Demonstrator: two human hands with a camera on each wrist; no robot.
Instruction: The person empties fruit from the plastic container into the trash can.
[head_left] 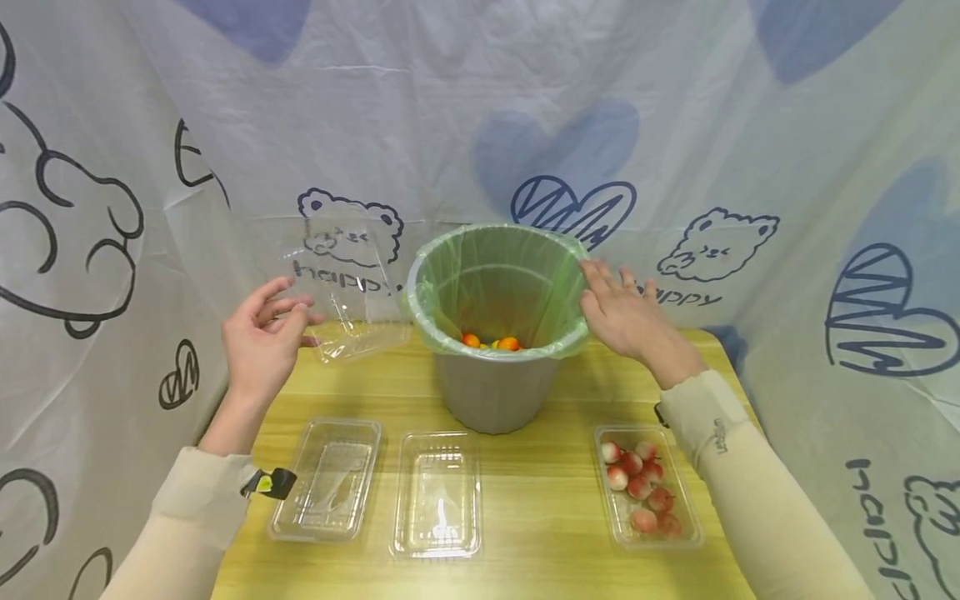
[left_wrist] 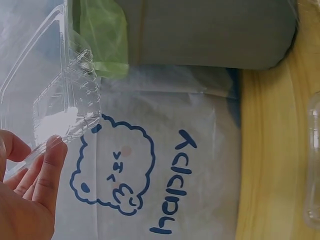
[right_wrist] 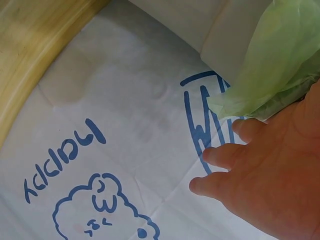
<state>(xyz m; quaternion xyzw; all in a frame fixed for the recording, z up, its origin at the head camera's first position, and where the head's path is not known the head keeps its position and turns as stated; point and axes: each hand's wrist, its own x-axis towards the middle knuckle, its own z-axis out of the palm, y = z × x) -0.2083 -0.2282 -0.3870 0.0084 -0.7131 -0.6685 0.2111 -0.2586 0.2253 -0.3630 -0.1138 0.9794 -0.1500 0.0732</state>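
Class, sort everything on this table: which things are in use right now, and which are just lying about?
In use: open clear box in left hand; lined bin by right hand.

Lying about: two empty clear boxes; box of red fruit.

I see a bin [head_left: 497, 333] in the middle of the table [head_left: 555, 533]. My left hand [head_left: 262, 337] holds an open box [head_left: 341, 287] left of it. My right hand [head_left: 626, 312] is at its right rim. Three trays sit in front; the right tray [head_left: 648, 497] has fruit in it.
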